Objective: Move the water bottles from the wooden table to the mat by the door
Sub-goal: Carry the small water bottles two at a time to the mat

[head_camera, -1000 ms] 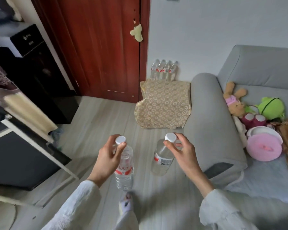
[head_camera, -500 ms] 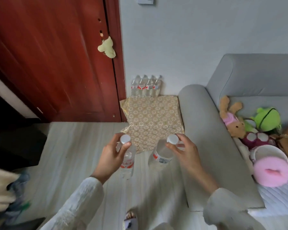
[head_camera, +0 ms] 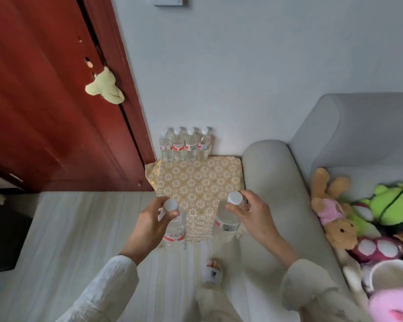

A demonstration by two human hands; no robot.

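My left hand [head_camera: 149, 225] grips a clear water bottle [head_camera: 175, 231] with a white cap and red label by its neck. In my right hand [head_camera: 254, 216] hangs a second water bottle [head_camera: 226, 223], also held near the cap. Both bottles hover over the near edge of a gold patterned mat [head_camera: 196, 182] on the floor by the red door [head_camera: 49, 101]. Several more water bottles [head_camera: 186, 145] stand in a row at the mat's far edge, against the wall. The wooden table is out of view.
A grey sofa arm [head_camera: 272, 182] borders the mat on the right, with plush toys [head_camera: 358, 217] on the seat. A pale cloth toy [head_camera: 106, 87] hangs on the door. Light wooden floor [head_camera: 79, 228] spreads left. My slippered foot [head_camera: 213, 270] is below the mat.
I have walked closer to the mat. The door, mat and row of bottles have grown larger, and both held bottles now hang over the mat's near edge instead of the bare floor.
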